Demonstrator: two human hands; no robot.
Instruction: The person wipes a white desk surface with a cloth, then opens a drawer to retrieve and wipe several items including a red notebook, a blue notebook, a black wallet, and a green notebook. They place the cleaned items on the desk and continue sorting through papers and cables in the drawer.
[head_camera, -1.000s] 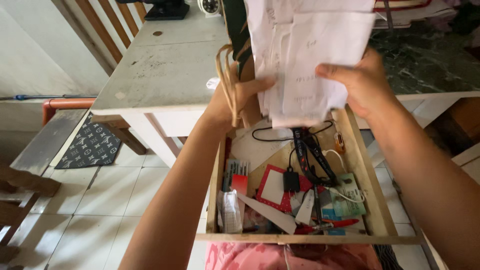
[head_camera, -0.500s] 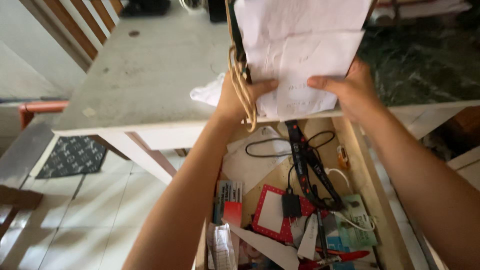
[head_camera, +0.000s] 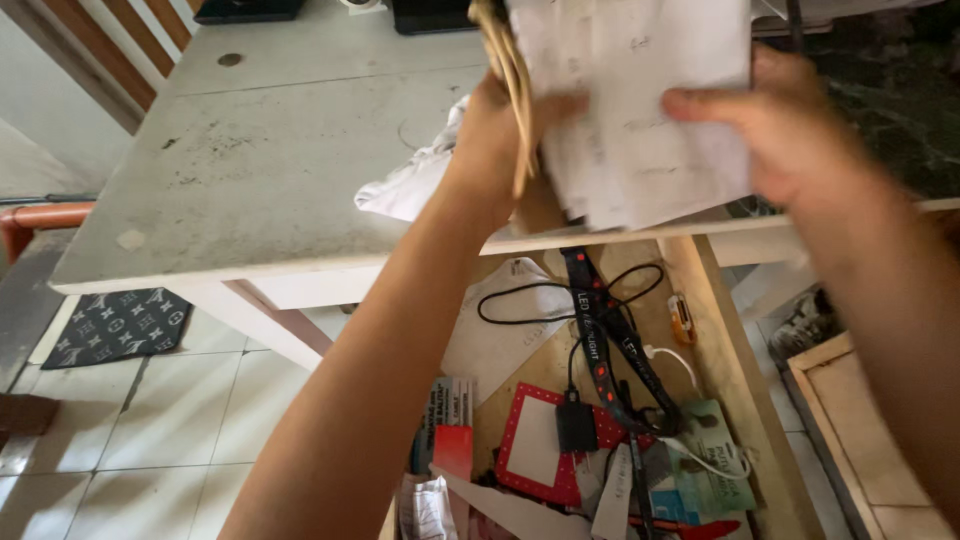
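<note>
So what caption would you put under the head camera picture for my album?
Both hands, left hand and right hand, hold a stack of papers above a cluttered open drawer.

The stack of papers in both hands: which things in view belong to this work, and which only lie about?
In hand:
- stack of white papers, held by left hand and right hand
- tan cords at the left hand

Lying about:
- black strap in the open drawer
- red frame
- white table

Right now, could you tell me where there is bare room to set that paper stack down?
The grey tabletop is bare between its left edge and the crumpled white cloth. The open drawer is crowded with cables, a lanyard, cards and a red frame.
</note>
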